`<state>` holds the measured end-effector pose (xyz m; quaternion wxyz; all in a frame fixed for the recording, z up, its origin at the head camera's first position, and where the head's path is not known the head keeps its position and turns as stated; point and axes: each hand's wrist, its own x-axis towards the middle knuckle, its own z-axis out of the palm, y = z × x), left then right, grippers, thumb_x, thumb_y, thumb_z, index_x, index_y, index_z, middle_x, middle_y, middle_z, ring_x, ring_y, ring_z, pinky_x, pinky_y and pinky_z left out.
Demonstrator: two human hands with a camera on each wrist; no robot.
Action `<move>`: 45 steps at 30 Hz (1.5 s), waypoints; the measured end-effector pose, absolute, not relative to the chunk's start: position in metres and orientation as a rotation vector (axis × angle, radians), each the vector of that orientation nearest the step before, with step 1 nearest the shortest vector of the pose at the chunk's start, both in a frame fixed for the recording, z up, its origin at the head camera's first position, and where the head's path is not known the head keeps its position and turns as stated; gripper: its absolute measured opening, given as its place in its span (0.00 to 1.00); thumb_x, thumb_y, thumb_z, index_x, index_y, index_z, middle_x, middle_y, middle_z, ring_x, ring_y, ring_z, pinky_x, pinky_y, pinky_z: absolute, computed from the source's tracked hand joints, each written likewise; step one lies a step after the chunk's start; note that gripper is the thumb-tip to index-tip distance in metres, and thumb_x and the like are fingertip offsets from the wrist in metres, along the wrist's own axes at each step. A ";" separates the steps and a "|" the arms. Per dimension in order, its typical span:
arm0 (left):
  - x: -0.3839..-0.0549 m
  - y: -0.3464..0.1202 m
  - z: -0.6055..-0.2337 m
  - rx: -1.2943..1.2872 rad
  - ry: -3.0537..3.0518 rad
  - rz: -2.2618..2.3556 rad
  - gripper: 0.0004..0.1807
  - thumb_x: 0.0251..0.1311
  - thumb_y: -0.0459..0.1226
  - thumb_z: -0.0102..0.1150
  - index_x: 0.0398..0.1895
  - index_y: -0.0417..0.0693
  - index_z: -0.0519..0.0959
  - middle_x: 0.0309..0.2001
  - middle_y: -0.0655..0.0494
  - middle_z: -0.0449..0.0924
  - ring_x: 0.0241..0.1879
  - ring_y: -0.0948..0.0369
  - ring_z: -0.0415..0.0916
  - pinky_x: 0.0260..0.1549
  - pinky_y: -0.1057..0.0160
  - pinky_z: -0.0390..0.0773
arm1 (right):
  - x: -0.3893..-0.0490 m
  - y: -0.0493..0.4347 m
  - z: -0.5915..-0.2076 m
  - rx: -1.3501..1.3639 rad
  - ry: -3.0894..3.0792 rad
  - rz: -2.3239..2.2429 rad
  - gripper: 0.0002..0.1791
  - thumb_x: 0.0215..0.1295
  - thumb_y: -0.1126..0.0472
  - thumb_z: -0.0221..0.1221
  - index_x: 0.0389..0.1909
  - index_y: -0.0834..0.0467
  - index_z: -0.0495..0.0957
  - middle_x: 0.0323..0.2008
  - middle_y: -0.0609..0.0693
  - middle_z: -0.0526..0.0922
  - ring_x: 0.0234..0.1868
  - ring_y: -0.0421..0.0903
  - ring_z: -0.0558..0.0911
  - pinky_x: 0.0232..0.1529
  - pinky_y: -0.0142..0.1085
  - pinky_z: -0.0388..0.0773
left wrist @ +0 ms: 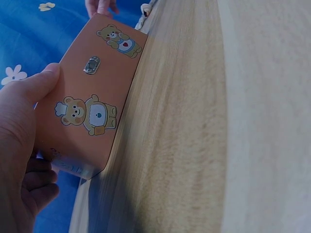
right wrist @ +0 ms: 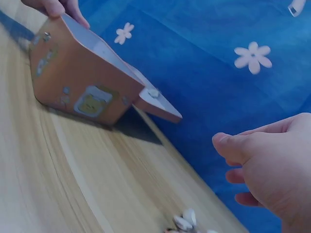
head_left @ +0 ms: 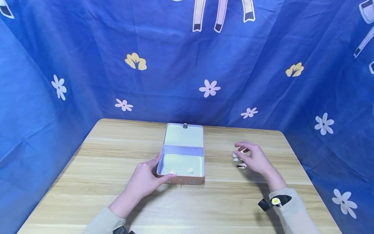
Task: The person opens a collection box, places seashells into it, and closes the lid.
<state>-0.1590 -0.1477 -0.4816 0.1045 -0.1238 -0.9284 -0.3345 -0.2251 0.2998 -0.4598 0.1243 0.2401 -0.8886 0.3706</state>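
An orange tin box with teddy bear pictures stands on the table, its lid tipped back. Two small whitish pieces, which look like seashells, lie inside on the pale bottom. My left hand grips the box at its front left corner, with the thumb over the front rim and fingers along the left side. To the right, my right hand hovers just above several loose seashells, fingers bent loosely and apart from the thumb. In the right wrist view nothing shows in its grasp, and the seashells lie below it.
The wooden table ends at a blue cloth with white flowers, which hangs behind it and along both sides. A dark strap circles the right wrist. A metal clasp sits on the box front.
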 end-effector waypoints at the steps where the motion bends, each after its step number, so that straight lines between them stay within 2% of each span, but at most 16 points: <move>1: -0.159 -0.148 -0.481 -0.366 -2.738 -0.988 0.63 0.45 0.74 0.72 0.73 0.36 0.73 0.63 0.32 0.78 0.30 0.61 0.78 0.51 0.47 0.85 | -0.226 0.302 -0.461 0.686 -2.594 1.080 0.15 0.67 0.68 0.71 0.54 0.64 0.86 0.48 0.54 0.89 0.42 0.48 0.87 0.45 0.54 0.86; 5: -0.159 -0.148 -0.480 -0.370 -2.742 -0.989 0.63 0.46 0.74 0.72 0.73 0.35 0.73 0.64 0.32 0.77 0.25 0.63 0.75 0.51 0.47 0.85 | -0.230 0.312 -0.468 0.625 -2.630 1.083 0.16 0.68 0.65 0.71 0.54 0.63 0.86 0.48 0.57 0.89 0.42 0.47 0.87 0.45 0.50 0.86; 9: -0.159 -0.148 -0.479 -0.376 -2.736 -0.981 0.62 0.47 0.73 0.74 0.73 0.35 0.73 0.64 0.33 0.77 0.35 0.58 0.81 0.55 0.44 0.83 | -0.234 0.321 -0.475 0.582 -2.656 1.090 0.16 0.69 0.64 0.71 0.55 0.64 0.85 0.47 0.60 0.89 0.41 0.48 0.87 0.45 0.48 0.86; 12: -0.158 -0.148 -0.479 -0.380 -2.731 -0.981 0.61 0.47 0.72 0.75 0.73 0.36 0.73 0.63 0.34 0.78 0.42 0.55 0.83 0.56 0.43 0.82 | -0.238 0.327 -0.481 0.552 -2.673 1.094 0.17 0.69 0.65 0.70 0.56 0.66 0.84 0.46 0.61 0.88 0.41 0.49 0.87 0.45 0.47 0.86; 19: -0.158 -0.148 -0.481 -0.379 -2.730 -0.975 0.62 0.47 0.73 0.73 0.73 0.36 0.73 0.64 0.35 0.78 0.40 0.57 0.83 0.56 0.44 0.82 | -0.244 0.335 -0.491 0.441 -2.723 1.110 0.20 0.71 0.64 0.69 0.59 0.69 0.82 0.44 0.58 0.88 0.42 0.53 0.87 0.46 0.48 0.86; 23: -0.158 -0.148 -0.481 -0.382 -2.732 -0.980 0.62 0.46 0.74 0.72 0.73 0.36 0.73 0.64 0.36 0.78 0.35 0.59 0.81 0.56 0.44 0.82 | -0.246 0.338 -0.499 0.386 -2.762 1.072 0.21 0.72 0.62 0.69 0.59 0.70 0.81 0.44 0.58 0.88 0.41 0.53 0.86 0.45 0.46 0.85; 26: -0.158 -0.148 -0.481 -0.378 -2.738 -0.976 0.63 0.46 0.76 0.71 0.73 0.36 0.73 0.64 0.35 0.78 0.36 0.58 0.82 0.56 0.44 0.82 | -0.247 0.338 -0.505 0.360 -2.780 1.035 0.21 0.71 0.61 0.70 0.59 0.69 0.81 0.44 0.57 0.88 0.42 0.52 0.86 0.45 0.47 0.84; 30: -0.158 -0.149 -0.481 -0.374 -2.738 -0.973 0.64 0.45 0.76 0.70 0.73 0.37 0.73 0.64 0.35 0.78 0.45 0.54 0.83 0.57 0.43 0.82 | -0.249 0.338 -0.510 0.351 -2.777 0.996 0.21 0.70 0.60 0.71 0.57 0.70 0.82 0.45 0.58 0.87 0.44 0.53 0.85 0.48 0.51 0.83; 33: -0.158 -0.149 -0.482 -0.376 -2.729 -0.973 0.63 0.45 0.76 0.70 0.73 0.37 0.74 0.64 0.36 0.78 0.46 0.54 0.83 0.57 0.44 0.82 | -0.250 0.338 -0.512 0.344 -2.777 0.965 0.21 0.69 0.58 0.72 0.54 0.69 0.84 0.44 0.57 0.86 0.43 0.53 0.84 0.47 0.50 0.82; 36: -0.158 -0.149 -0.482 -0.376 -2.726 -0.980 0.64 0.45 0.76 0.70 0.73 0.36 0.74 0.64 0.35 0.78 0.34 0.59 0.82 0.53 0.47 0.85 | -0.252 0.337 -0.513 0.344 -2.789 0.942 0.19 0.69 0.57 0.72 0.51 0.68 0.85 0.41 0.54 0.85 0.41 0.51 0.81 0.45 0.46 0.80; 37: -0.158 -0.149 -0.482 -0.376 -2.727 -0.982 0.64 0.45 0.76 0.70 0.73 0.36 0.73 0.64 0.35 0.78 0.29 0.61 0.78 0.51 0.48 0.85 | -0.252 0.337 -0.514 0.335 -2.792 0.940 0.19 0.68 0.57 0.72 0.51 0.67 0.86 0.40 0.53 0.84 0.40 0.50 0.81 0.43 0.44 0.79; 39: -0.158 -0.149 -0.483 -0.380 -2.726 -0.982 0.64 0.45 0.76 0.70 0.73 0.35 0.73 0.64 0.35 0.78 0.24 0.63 0.73 0.49 0.50 0.85 | -0.252 0.337 -0.515 0.328 -2.796 0.936 0.18 0.68 0.57 0.73 0.50 0.67 0.86 0.38 0.52 0.83 0.39 0.49 0.80 0.41 0.42 0.78; 45: -0.159 -0.148 -0.483 -0.394 -2.711 -0.974 0.63 0.46 0.76 0.70 0.72 0.34 0.74 0.64 0.37 0.78 0.33 0.60 0.79 0.49 0.49 0.86 | -0.251 0.337 -0.517 0.299 -2.809 0.922 0.16 0.68 0.57 0.72 0.47 0.67 0.87 0.35 0.51 0.80 0.36 0.48 0.77 0.38 0.40 0.75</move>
